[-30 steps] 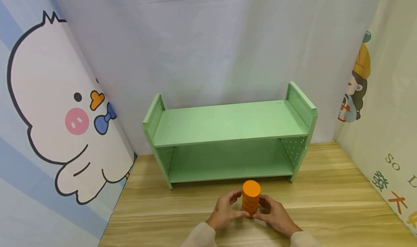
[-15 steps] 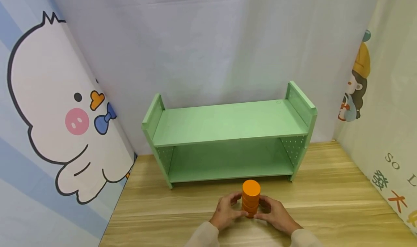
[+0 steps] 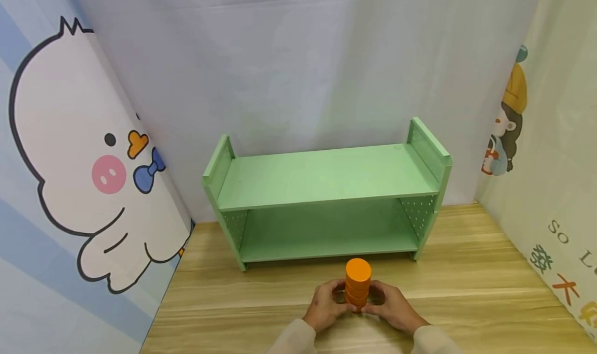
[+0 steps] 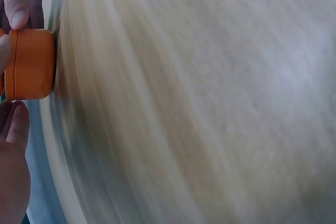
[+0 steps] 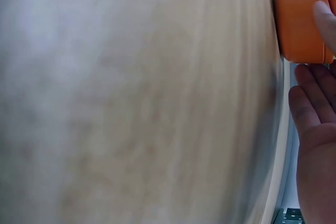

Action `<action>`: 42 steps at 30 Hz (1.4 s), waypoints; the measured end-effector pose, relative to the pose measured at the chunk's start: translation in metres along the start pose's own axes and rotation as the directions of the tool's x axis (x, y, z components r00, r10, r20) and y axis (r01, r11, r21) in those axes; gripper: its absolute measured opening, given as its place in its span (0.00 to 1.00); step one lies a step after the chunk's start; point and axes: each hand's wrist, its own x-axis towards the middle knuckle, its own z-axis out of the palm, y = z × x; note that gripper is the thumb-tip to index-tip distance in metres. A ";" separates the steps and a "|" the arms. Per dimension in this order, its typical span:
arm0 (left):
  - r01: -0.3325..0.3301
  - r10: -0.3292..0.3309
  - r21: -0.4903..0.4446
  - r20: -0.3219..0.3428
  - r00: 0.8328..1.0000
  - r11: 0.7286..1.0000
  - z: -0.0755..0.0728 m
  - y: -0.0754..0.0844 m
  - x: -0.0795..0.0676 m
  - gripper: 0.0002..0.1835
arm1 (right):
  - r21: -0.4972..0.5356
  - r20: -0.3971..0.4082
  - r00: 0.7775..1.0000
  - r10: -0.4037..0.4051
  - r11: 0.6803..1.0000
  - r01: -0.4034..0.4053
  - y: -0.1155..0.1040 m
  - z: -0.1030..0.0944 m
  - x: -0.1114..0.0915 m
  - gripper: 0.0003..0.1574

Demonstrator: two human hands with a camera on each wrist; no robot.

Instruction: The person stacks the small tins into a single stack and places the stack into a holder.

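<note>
A stack of small orange round tins (image 3: 358,272) stands upright on the wooden table, in front of the green shelf. My left hand (image 3: 324,305) holds it from the left, and my right hand (image 3: 395,308) from the right, thumbs low on the near side and fingers behind. In the left wrist view the bottom orange tin (image 4: 35,64) shows a thin seam near one edge, with fingers on both sides of it. The right wrist view shows the same tin (image 5: 299,27) at the upper right, a thumb lying against it. The back of the stack is hidden.
A light green two-level shelf (image 3: 326,180) with raised perforated side panels stands behind the stack, near the back cloth (image 3: 303,74). The wooden table (image 3: 485,281) extends to both sides. Printed cloths with cartoon figures hang at left and right.
My left forearm has shifted slightly to the right, and the head view has turned a little. Both hands stay round the orange stack, which has hardly moved.
</note>
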 end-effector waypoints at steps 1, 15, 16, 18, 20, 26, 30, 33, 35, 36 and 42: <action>0.004 -0.004 -0.021 0.002 1.000 1.000 0.000 0.000 0.000 0.29 | -0.007 0.000 1.000 -0.003 1.000 0.003 0.000 0.000 0.000 0.36; 0.056 -0.056 -0.153 0.001 0.998 0.987 0.003 -0.001 -0.002 0.29 | 0.030 0.018 0.999 0.031 0.999 -0.031 0.000 0.001 0.002 0.36; 0.054 -0.054 -0.151 -0.001 0.999 0.987 0.003 -0.001 -0.003 0.29 | 0.033 0.019 0.999 0.033 0.999 -0.033 0.001 0.001 0.002 0.36; 0.050 -0.052 -0.145 -0.007 0.999 0.988 0.003 -0.002 -0.003 0.29 | 0.029 0.019 0.999 0.027 0.999 -0.027 0.001 0.002 0.003 0.36; 0.049 -0.051 -0.142 -0.011 0.999 0.989 0.002 -0.001 -0.003 0.29 | 0.032 0.022 0.999 0.027 0.999 -0.028 0.001 0.003 0.003 0.36; 0.037 -0.039 -0.132 -0.014 0.999 0.991 -0.001 0.001 -0.005 0.28 | 0.056 0.027 0.999 0.028 0.998 -0.030 -0.002 0.004 0.004 0.37; 0.022 -0.023 -0.103 -0.012 1.000 0.994 -0.004 0.002 -0.006 0.29 | 0.073 0.025 0.999 0.020 0.997 -0.022 -0.005 0.006 0.005 0.36; 0.021 -0.022 -0.096 -0.007 1.000 0.995 -0.007 0.002 -0.006 0.31 | 0.087 0.022 1.000 0.009 0.996 -0.011 -0.008 0.007 0.006 0.36; 0.019 -0.020 -0.099 -0.005 1.000 0.995 -0.009 0.003 -0.006 0.31 | 0.094 0.022 1.000 -0.002 0.996 0.000 -0.010 0.007 0.006 0.35; 0.017 -0.018 -0.101 -0.005 1.000 0.995 -0.010 0.003 -0.006 0.31 | 0.098 0.023 1.000 -0.007 0.995 0.005 -0.011 0.007 0.006 0.35; 0.004 -0.004 -0.093 -0.009 1.000 0.996 -0.016 0.005 -0.009 0.30 | 0.101 0.022 1.000 -0.017 0.995 0.015 -0.017 0.009 0.008 0.34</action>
